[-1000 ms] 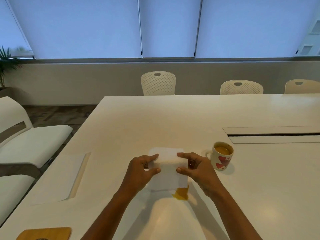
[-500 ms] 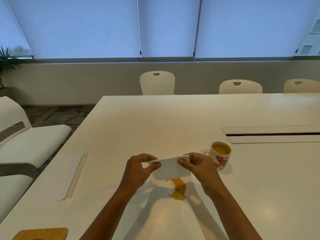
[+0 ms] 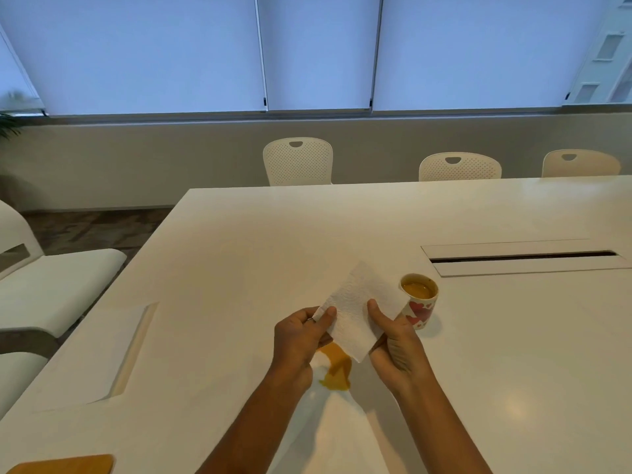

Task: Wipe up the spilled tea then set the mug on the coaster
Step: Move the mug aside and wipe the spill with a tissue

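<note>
Both hands up over the spill: left hand (image 3: 301,336) and right hand (image 3: 393,340) each pinch the paper towel (image 3: 359,313), held off the surface (image 3: 239,268). Wiping hasn't begun, I'd say; next, press down onto the tea puddle (image 3: 337,371), lower centre. Mug (image 3: 419,301) just right, coaster (image 3: 65,464) bottom left. Plenty of room.

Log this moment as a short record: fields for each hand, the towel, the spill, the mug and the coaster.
left hand: pinches the towel's left corner
right hand: thumb on top of the towel, fingers under it
white paper towel: held above the table
orange-brown tea puddle: unwiped, on the white table
heart-patterned white mug: upright, holds tea, right of the towel
wooden coaster: bottom left edge, bare
</note>
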